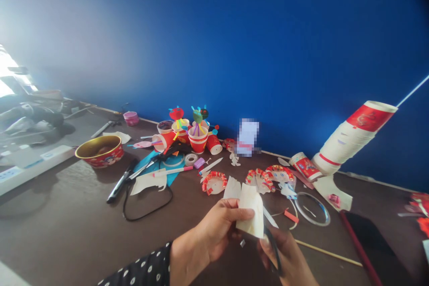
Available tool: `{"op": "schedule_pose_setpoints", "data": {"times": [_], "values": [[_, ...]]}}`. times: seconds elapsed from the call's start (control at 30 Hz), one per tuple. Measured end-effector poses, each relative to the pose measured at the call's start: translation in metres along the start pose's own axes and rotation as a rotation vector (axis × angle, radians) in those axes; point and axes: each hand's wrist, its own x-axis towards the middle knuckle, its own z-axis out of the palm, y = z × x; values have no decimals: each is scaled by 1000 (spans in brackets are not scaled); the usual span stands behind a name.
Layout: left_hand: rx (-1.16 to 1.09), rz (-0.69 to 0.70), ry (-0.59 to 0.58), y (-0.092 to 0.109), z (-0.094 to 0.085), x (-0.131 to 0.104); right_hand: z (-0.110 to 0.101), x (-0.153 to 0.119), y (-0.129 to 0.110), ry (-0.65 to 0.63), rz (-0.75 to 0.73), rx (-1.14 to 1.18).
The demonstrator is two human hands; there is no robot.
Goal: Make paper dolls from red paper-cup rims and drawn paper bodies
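Note:
Pinched in my left hand (209, 234) is a folded-looking piece of white paper (250, 216), thumb on its front face. My right hand (290, 254) grips black-handled scissors (274, 248) at the paper's right edge; the blades are mostly hidden by the paper, so how far they are apart cannot be told. A tiny paper scrap (242, 243) lies on the table between my hands. Just beyond the paper are red-and-white rings of cut cup (214, 183), and a clear tape roll (313, 208) lies to the right.
Paper cups with pipe-cleaner figures (198, 136) stand near the blue wall. A red-and-gold bowl (100, 151), a box cutter (121, 182) and a power strip (33, 165) are at left. Leaning stacked cups (348, 143), a wooden stick (328, 252) and a phone (375, 246) are at right.

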Motion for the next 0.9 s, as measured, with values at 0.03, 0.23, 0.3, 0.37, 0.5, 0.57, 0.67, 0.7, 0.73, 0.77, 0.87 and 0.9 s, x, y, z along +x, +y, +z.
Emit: {"op": "schedule_pose_setpoints", "data": {"times": [0.03, 0.23, 0.3, 0.37, 0.5, 0.57, 0.67, 0.7, 0.73, 0.77, 0.87, 0.9], "values": [[0, 1, -4, 0, 0, 0, 1, 0, 0, -3, 3, 6], [2, -1, -20, -2, -1, 0, 7, 0, -2, 44, 29, 62], [-2, 5, -28, -2, -1, 1, 9, 0, -3, 52, 19, 82], [-9, 8, -36, -1, 0, 0, 9, 1, -2, 39, 6, 79], [-33, 6, -70, 0, 2, -2, 7, 3, -1, 8, -3, 34], [-39, 7, -76, 0, 2, -3, 7, 3, 0, 26, -9, 35], [-40, 9, -62, -1, 1, -1, 7, 4, 1, 25, -29, 32], [-36, 6, -51, -2, 0, 0, 7, 5, 2, 16, -41, 25], [-29, -2, -37, -3, 0, 1, 7, 5, 2, 7, -57, 21], [-22, -13, -21, -4, 0, 1, 6, 6, 3, -3, -73, 18], [-2, -33, 9, -2, 0, 1, 2, 7, 3, -1, -82, 14], [0, -30, 14, -1, 1, 1, 0, 7, 3, 18, -66, 16]]}}
